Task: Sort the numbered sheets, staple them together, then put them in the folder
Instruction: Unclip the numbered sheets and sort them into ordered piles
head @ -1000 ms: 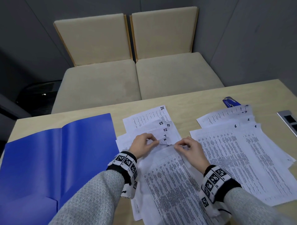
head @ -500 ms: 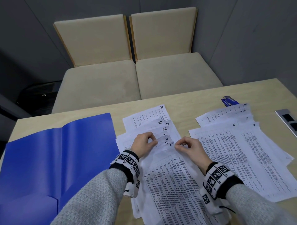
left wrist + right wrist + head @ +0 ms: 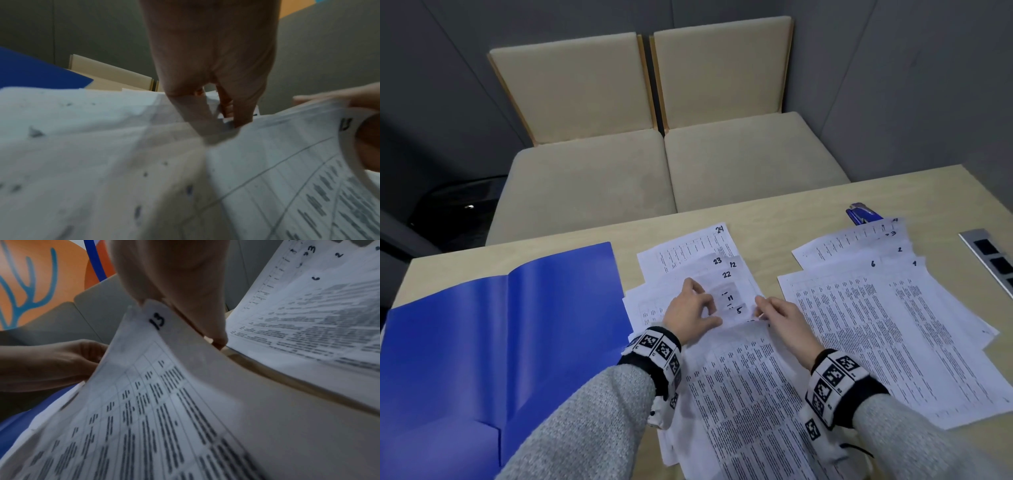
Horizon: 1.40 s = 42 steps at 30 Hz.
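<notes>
The middle pile of numbered sheets [image 3: 726, 274] lies fanned, showing 24, 23, 12, 22, 11 and 5. My left hand [image 3: 705, 303] pinches the fanned sheet corners between thumb and fingers, seen close in the left wrist view [image 3: 226, 118]. My right hand [image 3: 760, 308] pinches the curled top right corner of sheet 13 [image 3: 158, 321] and holds it lifted off the pile. A second pile [image 3: 893, 308] showing 4, 3, 2, 6 and 1 lies to the right. The blue folder [image 3: 500, 342] lies open at the left. The blue stapler [image 3: 863, 214] pokes out behind the right pile.
The wooden table [image 3: 774, 219] carries everything. A metal socket panel [image 3: 993, 260] is set into it at the far right. Two beige seats [image 3: 654, 164] stand beyond the far edge.
Both hands leafed deeper through the middle pile's corners: the numbers showing between them changed, and 11 and 5 now show. The right hand has drawn sheet 13's corner back towards me.
</notes>
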Motion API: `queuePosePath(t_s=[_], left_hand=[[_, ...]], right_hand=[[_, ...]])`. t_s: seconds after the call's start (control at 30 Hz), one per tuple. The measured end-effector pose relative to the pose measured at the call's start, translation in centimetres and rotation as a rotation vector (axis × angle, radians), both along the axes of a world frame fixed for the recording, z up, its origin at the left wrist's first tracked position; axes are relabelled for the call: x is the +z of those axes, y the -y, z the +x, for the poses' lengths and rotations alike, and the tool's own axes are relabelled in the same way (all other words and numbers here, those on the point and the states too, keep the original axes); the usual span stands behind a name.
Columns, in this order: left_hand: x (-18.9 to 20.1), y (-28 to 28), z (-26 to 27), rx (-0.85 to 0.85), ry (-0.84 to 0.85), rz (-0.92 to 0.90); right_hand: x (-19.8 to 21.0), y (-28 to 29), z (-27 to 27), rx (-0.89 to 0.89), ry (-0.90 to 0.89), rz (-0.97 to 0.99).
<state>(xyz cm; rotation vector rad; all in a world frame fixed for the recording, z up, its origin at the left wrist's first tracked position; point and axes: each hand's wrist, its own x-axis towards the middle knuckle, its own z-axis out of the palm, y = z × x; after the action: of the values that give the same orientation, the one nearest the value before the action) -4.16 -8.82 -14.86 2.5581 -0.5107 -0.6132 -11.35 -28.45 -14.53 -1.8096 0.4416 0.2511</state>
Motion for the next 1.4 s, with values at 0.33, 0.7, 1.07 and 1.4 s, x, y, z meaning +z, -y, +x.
queuePosePath(t_s=[0.33,0.7,1.07,1.4], left_hand=[[1.2,-0.4,-0.5,-0.171,0.558,-0.026],[4.6,-1.3,-1.6,-0.135,0.767,0.04],[17.8,-3.4,1.7,0.069,1.065,-0.16],[20.8,6.7,2.2,-0.144,0.675,-0.568]], right_hand=[[-0.6,-0.8,2.5,0.083,-0.154,-0.175],[-0.9,-2.0,0.7,-0.089,-0.128,0.08],[1.1,0.1,-0.7,-0.238,0.143,0.143],[13.7,6.3,0.1,0.024,0.482,-0.335]])
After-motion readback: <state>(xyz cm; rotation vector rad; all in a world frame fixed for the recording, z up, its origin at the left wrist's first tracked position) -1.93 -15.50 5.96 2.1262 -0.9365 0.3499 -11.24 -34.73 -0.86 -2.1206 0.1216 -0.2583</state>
